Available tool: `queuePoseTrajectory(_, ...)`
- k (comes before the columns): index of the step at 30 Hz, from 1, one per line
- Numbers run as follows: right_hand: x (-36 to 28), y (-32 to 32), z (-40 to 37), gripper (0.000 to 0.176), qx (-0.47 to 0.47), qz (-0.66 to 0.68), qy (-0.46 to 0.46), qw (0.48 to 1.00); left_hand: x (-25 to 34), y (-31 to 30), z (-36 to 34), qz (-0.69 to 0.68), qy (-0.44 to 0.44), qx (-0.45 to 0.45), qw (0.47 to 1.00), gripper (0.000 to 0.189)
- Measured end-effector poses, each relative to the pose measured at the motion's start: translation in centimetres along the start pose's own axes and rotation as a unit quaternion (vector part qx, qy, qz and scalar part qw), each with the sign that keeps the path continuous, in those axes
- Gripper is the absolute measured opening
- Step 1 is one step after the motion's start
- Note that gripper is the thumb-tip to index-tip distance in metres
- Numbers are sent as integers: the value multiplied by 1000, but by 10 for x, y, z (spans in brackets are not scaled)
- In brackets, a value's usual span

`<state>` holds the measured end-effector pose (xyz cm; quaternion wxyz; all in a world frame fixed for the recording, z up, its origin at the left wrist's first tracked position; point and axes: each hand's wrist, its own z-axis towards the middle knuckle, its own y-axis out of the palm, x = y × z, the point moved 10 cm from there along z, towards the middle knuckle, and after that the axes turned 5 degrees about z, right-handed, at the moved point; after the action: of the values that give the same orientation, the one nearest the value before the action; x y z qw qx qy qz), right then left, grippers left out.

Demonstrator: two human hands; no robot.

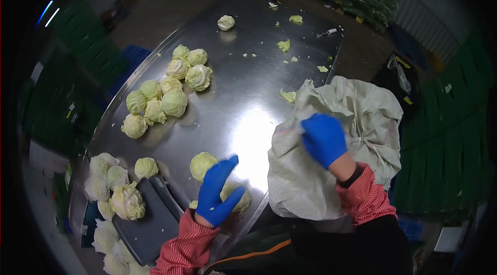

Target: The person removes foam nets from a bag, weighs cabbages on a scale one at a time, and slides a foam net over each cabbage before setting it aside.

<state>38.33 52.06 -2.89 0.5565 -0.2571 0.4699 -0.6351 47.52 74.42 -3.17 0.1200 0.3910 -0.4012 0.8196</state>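
Observation:
My left hand, in a blue glove, is open over the near edge of the steel table, its fingers stretched and thumb apart. It partly covers a trimmed cabbage below it, and another cabbage sits just beyond its fingers. My right hand, also blue-gloved, is over a pale woven sack at the table's right side. Motion smears its fingers, so I cannot tell whether they grip the sack cloth.
Several cabbages are clustered on the left of the steel table, one farther back. Net-wrapped cabbages and a dark tray stand at near left. Leaf scraps lie at far right. Green crates flank the table.

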Motion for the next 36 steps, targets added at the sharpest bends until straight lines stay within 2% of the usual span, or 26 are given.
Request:
queuePoseTrajectory(2, -84, -11, 12, 16, -34, 242, -150, 958, 17, -13, 23, 34, 29, 93, 995, 37)
queuePoseTrajectory(3, -115, -14, 14, 19, -73, 345, -183, 918, 8, -17, 24, 14, -7, 84, 996, 37)
queuePoseTrajectory(4, -138, -11, 17, 27, -124, 388, -208, 889, -1, -21, 24, -6, -43, 77, 996, 36)
queuePoseTrajectory(6, -152, -5, 31, 33, -119, 457, -146, 870, -56, -19, -2, -122, -219, -36, 967, 34)
queuePoseTrajectory(8, -159, 7, 42, 37, -85, 472, -78, 874, -75, -36, -25, -100, -258, -3, 961, 28)
queuePoseTrajectory(10, -184, 29, 38, 34, -67, 417, -87, 902, -89, -45, -51, -114, -296, 8, 948, 29)
queuePoseTrajectory(11, -192, 46, 32, 31, -47, 408, -86, 908, -90, -45, -62, -175, -344, -2, 922, 29)
queuePoseTrajectory(12, -199, 60, 28, 25, -60, 427, -50, 901, -90, -42, -74, -240, -383, -8, 892, 29)
queuePoseTrajectory(13, -204, 79, 23, 21, -88, 483, -3, 871, -98, -29, -89, -413, -383, 17, 826, 30)
queuePoseTrajectory(14, -212, 91, 18, 17, -66, 484, -49, 871, -105, -17, -100, -573, -354, 41, 738, 30)
queuePoseTrajectory(16, -244, 86, 12, 12, -37, 377, -156, 912, -105, 8, -126, -745, -420, 61, 514, 32)
queuePoseTrajectory(18, -279, 71, 11, 8, 15, 268, -272, 924, -151, 16, -150, -740, -372, 109, 549, 35)
queuePoseTrajectory(19, -293, 69, 11, 7, 0, 244, -313, 918, -161, 16, -158, -741, -351, 124, 559, 35)
queuePoseTrajectory(22, -299, 98, 15, 10, -126, 457, -165, 865, -148, -9, -175, -710, -348, 191, 582, 36)
queuePoseTrajectory(23, -305, 120, 8, 12, -210, 495, -122, 834, -142, -21, -180, -697, -343, 217, 590, 36)
queuePoseTrajectory(24, -310, 144, -1, 14, -292, 527, -75, 795, -138, -33, -186, -683, -339, 242, 600, 36)
queuePoseTrajectory(25, -315, 167, -12, 15, -370, 550, -25, 748, -131, -47, -185, -673, -303, 258, 623, 34)
queuePoseTrajectory(26, -322, 185, -25, 17, -440, 566, 24, 697, -139, -52, -193, -635, -309, 266, 656, 34)
queuePoseTrajectory(28, -335, 185, -25, 15, -407, 562, -9, 720, -153, -60, -208, -554, -322, 275, 717, 34)
queuePoseTrajectory(29, -340, 182, -25, 13, -386, 561, -23, 732, -152, -59, -214, -567, -333, 270, 703, 36)
queuePoseTrajectory(30, -346, 179, -24, 12, -362, 561, -37, 744, -153, -55, -218, -625, -334, 271, 652, 36)
queuePoseTrajectory(31, -365, 140, -13, 7, -220, 478, -214, 823, -153, -50, -221, -679, -333, 269, 596, 36)
queuePoseTrajectory(32, -379, 116, -9, 7, -147, 411, -288, 853, -152, -45, -224, -729, -331, 264, 538, 36)
queuePoseTrajectory(34, -405, 69, -5, 7, 7, 257, -417, 872, -152, -51, -228, -765, -286, 244, 523, 35)
queuePoseTrajectory(35, -411, 62, -4, 7, 5, 306, -445, 842, -151, -55, -226, -782, -261, 234, 515, 35)
queuePoseTrajectory(36, -410, 76, 2, 8, -122, 403, -369, 829, -157, -61, -227, -783, -243, 263, 508, 35)
